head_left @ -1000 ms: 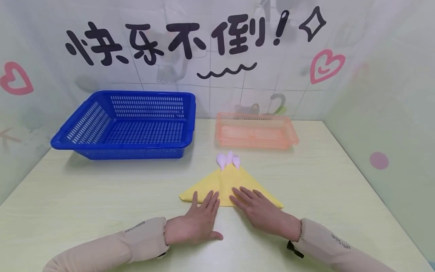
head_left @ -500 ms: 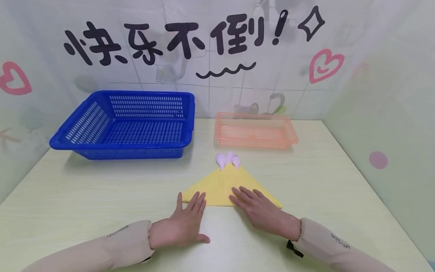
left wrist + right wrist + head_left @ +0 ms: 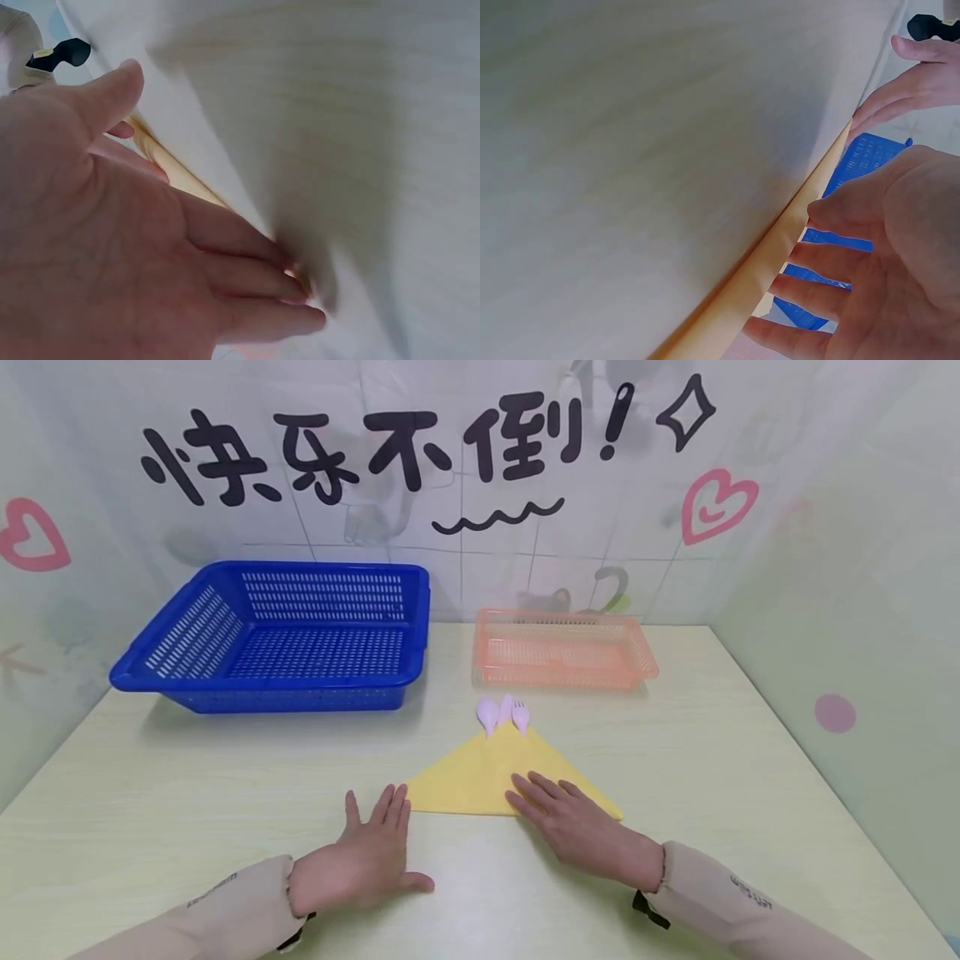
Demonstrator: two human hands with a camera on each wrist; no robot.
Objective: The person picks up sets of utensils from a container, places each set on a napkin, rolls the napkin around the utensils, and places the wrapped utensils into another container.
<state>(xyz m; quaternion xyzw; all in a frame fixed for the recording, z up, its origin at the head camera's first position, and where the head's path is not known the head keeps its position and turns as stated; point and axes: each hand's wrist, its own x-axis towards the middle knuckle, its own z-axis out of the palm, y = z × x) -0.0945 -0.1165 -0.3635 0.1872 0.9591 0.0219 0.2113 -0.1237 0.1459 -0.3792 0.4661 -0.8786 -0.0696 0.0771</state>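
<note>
A yellow napkin (image 3: 465, 781) lies folded into a triangle on the table, its long edge toward me. Out of its top point stick the heads of a pink spoon (image 3: 487, 715), a pink knife (image 3: 506, 707) and a pink fork (image 3: 521, 716); their handles are hidden in the cloth. My left hand (image 3: 363, 852) has its straight fingers at the napkin's left corner, thumb spread away. The fingertips of my right hand (image 3: 573, 827) rest on the napkin's right half, fingers extended. In the right wrist view the folded edge of the napkin (image 3: 772, 247) runs under those fingertips.
A large blue basket (image 3: 300, 697) stands at the back left of the table (image 3: 750, 827). To its right sits a small pink basket (image 3: 562, 677), beyond the cutlery. A printed curtain (image 3: 465, 577) hangs behind them.
My left hand has slid left along the napkin's lower edge, from near its middle to the left corner. My right hand has stayed in place on the cloth.
</note>
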